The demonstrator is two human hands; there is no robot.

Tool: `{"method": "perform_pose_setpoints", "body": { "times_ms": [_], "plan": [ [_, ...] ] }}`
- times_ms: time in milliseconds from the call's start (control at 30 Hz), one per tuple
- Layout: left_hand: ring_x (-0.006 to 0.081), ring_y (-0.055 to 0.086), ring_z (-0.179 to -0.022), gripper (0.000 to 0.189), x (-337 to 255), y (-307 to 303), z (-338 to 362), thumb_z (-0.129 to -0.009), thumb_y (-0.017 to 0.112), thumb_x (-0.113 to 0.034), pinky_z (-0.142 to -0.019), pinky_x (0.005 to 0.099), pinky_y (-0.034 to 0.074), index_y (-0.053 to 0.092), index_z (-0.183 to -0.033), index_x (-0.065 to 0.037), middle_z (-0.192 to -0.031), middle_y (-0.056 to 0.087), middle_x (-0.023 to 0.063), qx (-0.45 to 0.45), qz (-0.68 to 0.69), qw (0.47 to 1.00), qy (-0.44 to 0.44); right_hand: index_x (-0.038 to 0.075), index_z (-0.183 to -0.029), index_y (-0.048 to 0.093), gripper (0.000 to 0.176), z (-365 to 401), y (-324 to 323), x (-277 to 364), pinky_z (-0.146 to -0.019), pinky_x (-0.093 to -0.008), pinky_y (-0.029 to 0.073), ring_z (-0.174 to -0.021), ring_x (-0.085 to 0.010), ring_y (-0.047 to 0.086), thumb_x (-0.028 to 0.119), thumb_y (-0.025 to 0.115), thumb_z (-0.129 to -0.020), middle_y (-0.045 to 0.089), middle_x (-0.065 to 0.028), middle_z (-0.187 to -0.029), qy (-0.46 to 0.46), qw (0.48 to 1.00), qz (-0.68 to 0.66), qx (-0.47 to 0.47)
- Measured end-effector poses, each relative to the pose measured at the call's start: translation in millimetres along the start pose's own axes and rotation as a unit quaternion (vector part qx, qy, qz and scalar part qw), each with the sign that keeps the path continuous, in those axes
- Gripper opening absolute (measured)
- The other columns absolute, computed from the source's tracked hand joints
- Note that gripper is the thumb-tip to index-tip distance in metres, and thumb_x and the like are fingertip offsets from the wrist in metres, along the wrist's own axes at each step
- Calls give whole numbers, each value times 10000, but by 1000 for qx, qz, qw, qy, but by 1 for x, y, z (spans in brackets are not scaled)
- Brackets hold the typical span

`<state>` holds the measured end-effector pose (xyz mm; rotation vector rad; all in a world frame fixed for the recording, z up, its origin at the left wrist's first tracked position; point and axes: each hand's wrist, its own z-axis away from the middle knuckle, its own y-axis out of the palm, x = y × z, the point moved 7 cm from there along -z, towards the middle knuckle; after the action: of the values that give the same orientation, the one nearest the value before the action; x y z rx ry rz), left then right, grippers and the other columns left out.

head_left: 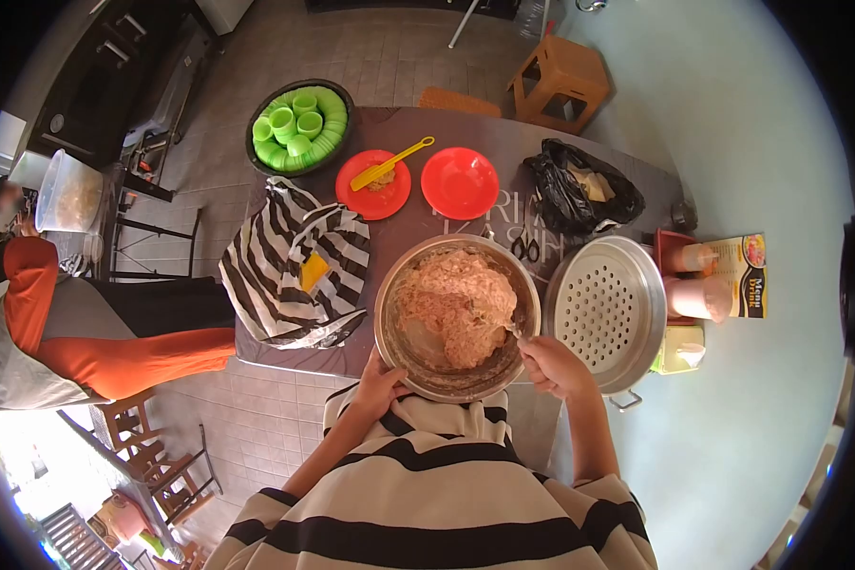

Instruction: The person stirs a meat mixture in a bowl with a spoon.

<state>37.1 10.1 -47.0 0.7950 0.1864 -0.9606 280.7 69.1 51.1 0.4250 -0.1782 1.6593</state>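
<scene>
A large metal bowl [389, 353] holds a mass of pinkish minced mixture [461, 294] at the table's front edge. My left hand [382, 385] grips the bowl's rim at its lower left. With my right hand [553, 367] I hold the handle of a metal spoon [513, 330], whose other end is sunk in the mixture and hidden. To the right of the bowl lies a perforated steamer pan [594, 313]. Behind it are black scissors [525, 249].
Farther back are a red plate with a yellow spatula [389, 165], an empty red plate [460, 182], green cups in a black basin [300, 125] and a black plastic bag [579, 186]. A striped bag [296, 271] lies left. A person in orange [114, 366] stands beyond it.
</scene>
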Motion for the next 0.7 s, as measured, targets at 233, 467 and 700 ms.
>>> {"method": "perform_pose_setpoints", "body": {
  "times_ms": [233,467,700],
  "plan": [
    [252,587,-885,595,-1,1,1,-728,445,89,-701,394,540,254,-1238,-149,-1082,496,112,-2,2,1000,9,-49,-824,579,243,-65,37,44,-605,-402,475,-680,-342,610,113,401,-797,590,-257,-739,-181,805,550,-131],
    [246,598,-842,542,-1,-1,-2,-723,445,92,-663,391,548,297,-1198,-124,-1046,518,112,-4,-6,999,41,-58,-932,509,251,-77,100,-5,-641,-421,486,-758,-358,606,134,381,-831,601,-245,-791,-166,791,542,-232],
    [245,607,-803,522,1,-6,-4,-725,440,96,-664,401,548,304,-1191,-96,-999,538,123,-8,-17,998,54,-23,-937,461,233,-20,97,-41,-618,-454,475,-708,-377,604,141,337,-827,594,-241,-734,-188,779,565,-197]
  ]
}}
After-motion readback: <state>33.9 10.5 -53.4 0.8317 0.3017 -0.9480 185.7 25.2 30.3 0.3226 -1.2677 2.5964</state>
